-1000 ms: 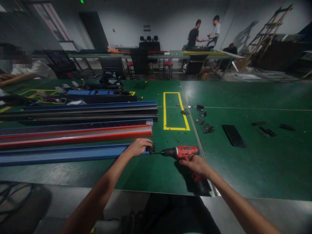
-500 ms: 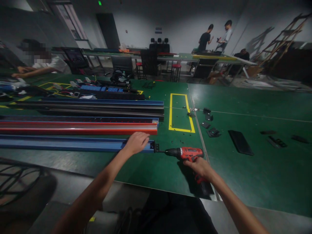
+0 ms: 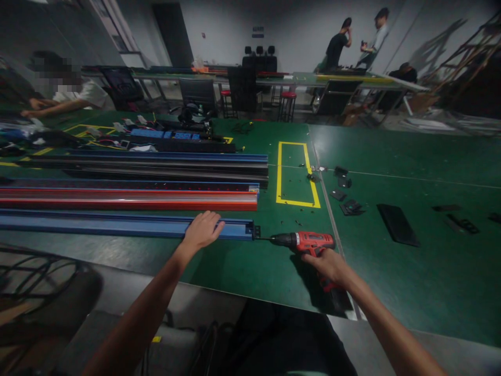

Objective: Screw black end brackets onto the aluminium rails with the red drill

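Note:
A long blue metal rail lies along the near side of the table, with a small black end piece at its right end. My left hand is laid over the rail near that end, its fingers bent across the top and gripping it. In my right hand is a red and black cordless drill, fingers wrapped around the handle. The drill points left, and its long thin bit reaches the end piece. Whether the tip sits in a screw is too small to tell.
Beyond lie a red rail and several dark rails. Small black parts and a flat black piece are on the green table, right of a yellow tape rectangle. A co-worker sits at far left.
My left hand has slid left along the blue rail, away from its end. The drill stays lined up with the end piece. The whole view has shifted slightly.

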A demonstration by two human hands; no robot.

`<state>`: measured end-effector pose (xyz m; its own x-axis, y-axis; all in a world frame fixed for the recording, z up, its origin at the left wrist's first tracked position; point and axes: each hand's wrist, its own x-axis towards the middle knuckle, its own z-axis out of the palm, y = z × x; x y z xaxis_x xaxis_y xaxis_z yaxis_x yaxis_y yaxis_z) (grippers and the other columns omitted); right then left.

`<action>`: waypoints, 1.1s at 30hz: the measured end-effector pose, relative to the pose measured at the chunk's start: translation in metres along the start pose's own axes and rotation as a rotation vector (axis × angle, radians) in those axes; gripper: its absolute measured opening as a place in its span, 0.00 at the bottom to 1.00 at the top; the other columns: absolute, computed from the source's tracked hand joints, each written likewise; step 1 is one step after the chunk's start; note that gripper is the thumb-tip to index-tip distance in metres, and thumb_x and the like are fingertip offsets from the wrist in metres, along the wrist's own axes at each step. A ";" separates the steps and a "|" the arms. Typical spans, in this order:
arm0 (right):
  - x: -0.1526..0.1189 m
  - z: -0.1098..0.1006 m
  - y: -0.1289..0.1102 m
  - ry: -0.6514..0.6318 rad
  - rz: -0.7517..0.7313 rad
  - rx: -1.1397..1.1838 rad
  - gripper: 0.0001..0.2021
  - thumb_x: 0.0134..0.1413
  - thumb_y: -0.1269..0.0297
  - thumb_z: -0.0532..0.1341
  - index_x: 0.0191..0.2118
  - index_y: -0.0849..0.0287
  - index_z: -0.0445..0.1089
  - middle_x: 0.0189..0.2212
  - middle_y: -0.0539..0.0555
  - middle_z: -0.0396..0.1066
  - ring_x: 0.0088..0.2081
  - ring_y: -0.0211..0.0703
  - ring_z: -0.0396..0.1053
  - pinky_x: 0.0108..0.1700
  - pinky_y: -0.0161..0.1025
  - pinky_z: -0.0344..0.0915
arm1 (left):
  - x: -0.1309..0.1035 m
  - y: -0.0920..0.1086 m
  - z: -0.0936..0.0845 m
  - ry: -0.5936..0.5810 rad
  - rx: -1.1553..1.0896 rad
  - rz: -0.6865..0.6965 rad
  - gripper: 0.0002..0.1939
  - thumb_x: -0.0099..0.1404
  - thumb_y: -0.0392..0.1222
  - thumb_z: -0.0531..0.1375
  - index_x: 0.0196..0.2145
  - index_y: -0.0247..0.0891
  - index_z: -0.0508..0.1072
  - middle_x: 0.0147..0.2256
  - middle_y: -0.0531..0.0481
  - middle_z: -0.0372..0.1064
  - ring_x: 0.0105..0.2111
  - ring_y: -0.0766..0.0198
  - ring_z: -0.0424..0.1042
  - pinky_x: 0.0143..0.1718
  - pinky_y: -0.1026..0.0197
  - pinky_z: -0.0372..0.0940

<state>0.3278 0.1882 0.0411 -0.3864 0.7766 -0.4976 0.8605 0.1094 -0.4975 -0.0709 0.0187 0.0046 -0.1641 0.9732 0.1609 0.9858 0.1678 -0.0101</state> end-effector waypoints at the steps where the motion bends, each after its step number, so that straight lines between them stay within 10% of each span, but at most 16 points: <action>1: 0.001 0.000 0.001 -0.006 -0.001 0.013 0.14 0.56 0.51 0.64 0.26 0.54 0.69 0.22 0.51 0.71 0.26 0.43 0.67 0.29 0.40 0.60 | 0.000 0.000 0.000 0.004 0.002 -0.003 0.22 0.78 0.50 0.47 0.45 0.35 0.77 0.43 0.36 0.77 0.46 0.46 0.73 0.48 0.47 0.65; 33: -0.001 0.001 -0.003 0.028 -0.027 -0.028 0.14 0.55 0.49 0.64 0.28 0.55 0.74 0.23 0.54 0.73 0.26 0.45 0.69 0.31 0.41 0.63 | 0.001 -0.001 0.001 0.011 0.061 -0.015 0.18 0.77 0.47 0.49 0.41 0.37 0.76 0.39 0.38 0.76 0.43 0.46 0.72 0.46 0.48 0.64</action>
<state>0.3253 0.1863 0.0421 -0.4004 0.7903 -0.4638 0.8590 0.1475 -0.4903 -0.0725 0.0196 0.0041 -0.1778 0.9689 0.1724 0.9791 0.1917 -0.0679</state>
